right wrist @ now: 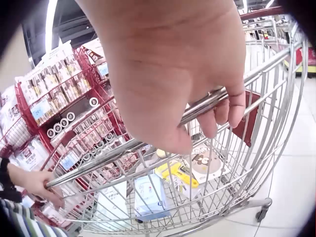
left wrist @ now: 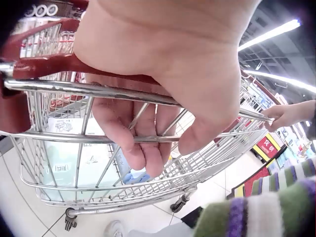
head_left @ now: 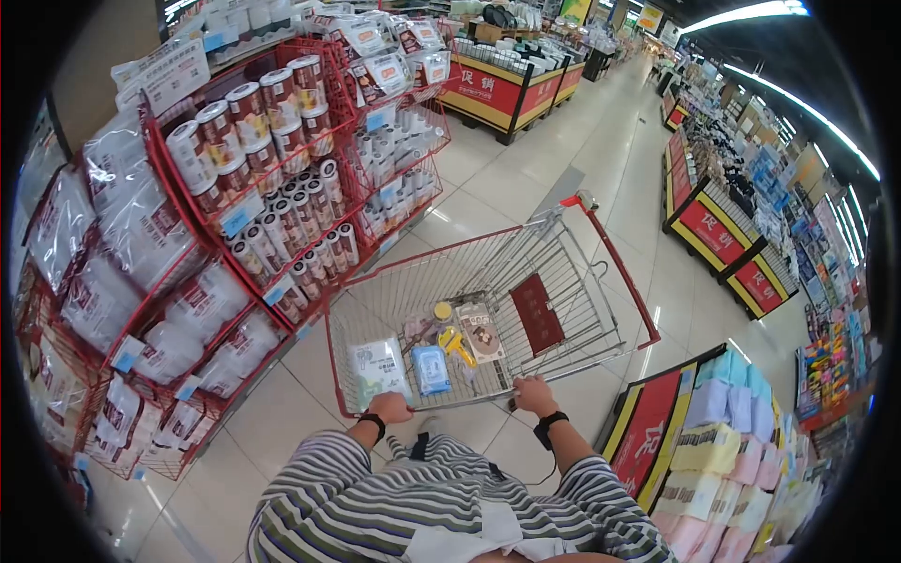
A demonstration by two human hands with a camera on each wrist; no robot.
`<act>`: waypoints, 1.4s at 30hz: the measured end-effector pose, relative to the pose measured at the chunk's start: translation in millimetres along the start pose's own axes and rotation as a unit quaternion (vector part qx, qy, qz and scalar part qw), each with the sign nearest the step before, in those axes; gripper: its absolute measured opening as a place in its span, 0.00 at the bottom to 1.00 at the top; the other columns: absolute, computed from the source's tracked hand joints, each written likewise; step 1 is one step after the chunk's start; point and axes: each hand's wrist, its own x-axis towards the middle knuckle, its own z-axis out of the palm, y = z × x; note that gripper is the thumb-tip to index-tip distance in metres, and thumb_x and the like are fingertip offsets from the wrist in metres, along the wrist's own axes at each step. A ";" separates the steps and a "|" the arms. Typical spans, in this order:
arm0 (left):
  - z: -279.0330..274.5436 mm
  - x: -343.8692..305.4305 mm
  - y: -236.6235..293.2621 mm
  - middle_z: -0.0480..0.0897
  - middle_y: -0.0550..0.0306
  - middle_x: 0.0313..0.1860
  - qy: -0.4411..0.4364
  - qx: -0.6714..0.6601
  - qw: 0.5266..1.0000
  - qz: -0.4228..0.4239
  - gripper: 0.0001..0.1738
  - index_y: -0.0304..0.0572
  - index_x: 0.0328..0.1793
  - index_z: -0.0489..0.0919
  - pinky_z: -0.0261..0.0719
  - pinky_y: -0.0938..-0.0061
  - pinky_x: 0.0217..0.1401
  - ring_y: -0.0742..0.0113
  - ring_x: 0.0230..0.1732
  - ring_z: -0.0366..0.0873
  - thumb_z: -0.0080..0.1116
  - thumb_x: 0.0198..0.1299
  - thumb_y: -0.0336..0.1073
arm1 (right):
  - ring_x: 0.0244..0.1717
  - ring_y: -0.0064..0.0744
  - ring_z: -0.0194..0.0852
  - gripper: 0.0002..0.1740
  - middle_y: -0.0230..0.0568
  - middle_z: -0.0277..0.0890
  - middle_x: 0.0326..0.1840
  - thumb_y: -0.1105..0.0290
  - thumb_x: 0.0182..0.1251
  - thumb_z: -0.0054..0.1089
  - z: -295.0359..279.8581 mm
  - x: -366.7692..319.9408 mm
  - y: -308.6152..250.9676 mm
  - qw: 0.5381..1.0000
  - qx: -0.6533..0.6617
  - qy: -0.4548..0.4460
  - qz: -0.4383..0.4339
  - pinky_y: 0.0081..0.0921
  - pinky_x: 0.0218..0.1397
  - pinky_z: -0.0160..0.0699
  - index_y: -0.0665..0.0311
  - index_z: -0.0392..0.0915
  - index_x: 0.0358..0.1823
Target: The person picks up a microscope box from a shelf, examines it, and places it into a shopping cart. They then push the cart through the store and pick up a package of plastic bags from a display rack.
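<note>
Both hands grip the top side rail of a metal shopping cart point(left wrist: 163, 98). My left hand point(head_left: 389, 406) holds it near the cart's red-trimmed end, with the fingers hooked over the rail in the left wrist view. Further along, my right hand point(head_left: 535, 396) has its fingers curled round the same rail, with the thumb on the near side. Inside the basket lie a white and pale green pack point(head_left: 378, 369), a blue soft pack point(head_left: 432, 369), a yellow-handled item point(head_left: 455, 345) and a beige printed box point(head_left: 481, 335). A small round yellow-topped item point(head_left: 443, 311) sits behind them.
Red wire racks point(head_left: 267, 178) with canisters and bagged white goods stand close on the left. At the near right is a display of stacked pastel packs point(head_left: 713, 446). Red and yellow promotion bins point(head_left: 502, 89) line the tiled aisle point(head_left: 601, 141) ahead.
</note>
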 end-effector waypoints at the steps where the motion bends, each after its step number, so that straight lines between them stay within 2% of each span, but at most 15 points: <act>1: -12.8 15.8 8.4 0.84 0.46 0.35 0.008 -0.005 1.000 0.016 0.22 0.40 0.33 0.85 0.79 0.60 0.43 0.50 0.39 0.82 0.56 0.47 0.52 | 0.38 0.46 0.75 0.12 0.45 0.78 0.30 0.68 0.47 0.55 -3.4 13.4 14.6 1.000 -0.011 -0.023 0.006 0.41 0.50 0.69 0.56 0.78 0.37; 4: -46.3 68.1 29.6 0.84 0.44 0.36 0.016 -0.007 0.999 0.034 0.23 0.41 0.34 0.84 0.79 0.60 0.43 0.49 0.40 0.82 0.55 0.47 0.53 | 0.44 0.52 0.73 0.12 0.50 0.78 0.37 0.65 0.50 0.55 -9.6 51.7 58.5 0.996 -0.003 -0.088 0.029 0.43 0.52 0.71 0.56 0.79 0.37; 6: -62.1 106.6 40.6 0.84 0.44 0.33 0.029 -0.013 0.998 0.047 0.21 0.41 0.34 0.85 0.78 0.59 0.40 0.48 0.37 0.82 0.58 0.43 0.50 | 0.41 0.50 0.75 0.10 0.50 0.78 0.33 0.65 0.50 0.54 -29.0 71.6 75.4 0.996 -0.009 -0.086 0.026 0.43 0.52 0.69 0.58 0.79 0.34; 8: -81.3 138.5 53.8 0.83 0.43 0.32 0.032 0.015 0.998 0.047 0.21 0.39 0.33 0.84 0.78 0.59 0.40 0.48 0.36 0.82 0.58 0.42 0.50 | 0.38 0.49 0.76 0.09 0.49 0.78 0.30 0.65 0.49 0.55 -22.4 93.0 100.9 0.999 0.030 -0.013 0.022 0.43 0.52 0.69 0.59 0.78 0.30; 10: -102.2 170.7 64.9 0.83 0.43 0.32 0.011 0.030 0.998 0.060 0.21 0.39 0.33 0.84 0.79 0.59 0.40 0.48 0.36 0.82 0.59 0.42 0.49 | 0.36 0.52 0.76 0.10 0.50 0.78 0.28 0.64 0.47 0.55 -27.5 115.5 121.7 0.996 0.033 -0.055 0.055 0.45 0.48 0.71 0.60 0.78 0.29; 13: -126.8 219.8 83.3 0.83 0.43 0.32 0.010 0.058 0.996 0.061 0.20 0.40 0.33 0.84 0.79 0.60 0.40 0.48 0.35 0.82 0.59 0.42 0.49 | 0.32 0.52 0.77 0.10 0.48 0.78 0.25 0.62 0.44 0.56 -48.1 146.9 148.9 0.994 0.067 -0.045 0.072 0.47 0.42 0.75 0.59 0.78 0.22; 17: -156.1 283.5 109.0 0.83 0.43 0.31 0.014 0.047 0.996 0.071 0.19 0.40 0.31 0.84 0.79 0.60 0.39 0.50 0.35 0.82 0.59 0.41 0.49 | 0.32 0.54 0.77 0.10 0.47 0.79 0.26 0.61 0.43 0.57 -71.0 187.5 185.2 0.988 0.086 -0.056 0.119 0.46 0.40 0.77 0.59 0.80 0.24; 25: -202.3 404.1 171.2 0.83 0.47 0.26 0.069 0.084 0.992 0.065 0.14 0.44 0.26 0.84 0.77 0.59 0.36 0.50 0.32 0.81 0.60 0.39 0.46 | 0.35 0.55 0.75 0.09 0.51 0.78 0.29 0.64 0.46 0.56 -77.3 267.3 287.1 0.987 0.097 -0.055 0.117 0.45 0.43 0.75 0.63 0.78 0.26; 30: -213.9 462.0 199.2 0.81 0.55 0.25 0.210 0.066 0.969 0.111 0.10 0.51 0.29 0.83 0.71 0.57 0.40 0.51 0.33 0.79 0.62 0.41 0.43 | 0.40 0.54 0.74 0.10 0.51 0.78 0.32 0.65 0.49 0.56 -84.1 313.8 340.5 0.987 0.086 -0.038 0.128 0.45 0.44 0.75 0.63 0.78 0.28; 31: -219.9 473.9 203.6 0.81 0.55 0.30 0.158 0.059 0.979 0.118 0.12 0.51 0.33 0.82 0.71 0.56 0.41 0.52 0.37 0.79 0.61 0.43 0.44 | 0.41 0.54 0.73 0.11 0.51 0.78 0.33 0.65 0.50 0.56 -90.2 322.7 348.5 0.983 0.078 -0.065 0.151 0.46 0.44 0.75 0.62 0.79 0.32; 32: -226.3 485.2 205.6 0.81 0.55 0.30 0.157 0.055 0.980 0.113 0.12 0.51 0.33 0.82 0.71 0.56 0.41 0.52 0.37 0.79 0.61 0.43 0.44 | 0.41 0.54 0.73 0.11 0.51 0.78 0.33 0.65 0.50 0.56 -96.7 331.1 357.4 0.984 0.076 -0.070 0.147 0.46 0.44 0.75 0.62 0.79 0.32; 34: -245.2 493.3 208.3 0.82 0.51 0.37 0.116 -0.064 0.972 0.193 0.15 0.49 0.37 0.83 0.73 0.57 0.45 0.52 0.43 0.79 0.60 0.45 0.47 | 0.43 0.55 0.72 0.13 0.51 0.77 0.33 0.64 0.50 0.55 -107.5 339.2 371.2 0.975 0.078 -0.091 0.187 0.45 0.46 0.74 0.61 0.79 0.36; 36: -269.8 514.8 186.3 0.80 0.49 0.41 0.086 -0.112 0.972 0.186 0.17 0.47 0.40 0.81 0.73 0.58 0.48 0.49 0.47 0.76 0.59 0.47 0.47 | 0.45 0.55 0.71 0.14 0.52 0.77 0.34 0.65 0.50 0.55 -90.1 358.0 391.0 0.978 0.072 -0.067 0.183 0.45 0.48 0.73 0.62 0.79 0.37; 38: -282.4 539.5 164.5 0.79 0.47 0.39 0.210 -0.156 0.945 0.196 0.17 0.45 0.42 0.81 0.74 0.59 0.50 0.47 0.47 0.76 0.57 0.49 0.46 | 0.46 0.55 0.70 0.15 0.52 0.77 0.35 0.65 0.50 0.54 -88.6 359.8 403.5 0.980 0.054 -0.046 0.186 0.45 0.50 0.72 0.63 0.79 0.38; 42: -387.3 574.2 114.3 0.81 0.44 0.39 0.275 -0.171 0.944 0.063 0.15 0.43 0.42 0.81 0.75 0.56 0.48 0.46 0.44 0.78 0.54 0.51 0.42 | 0.47 0.56 0.70 0.16 0.54 0.78 0.38 0.64 0.50 0.55 -84.9 408.5 430.7 0.974 0.031 -0.085 0.209 0.44 0.55 0.66 0.67 0.79 0.37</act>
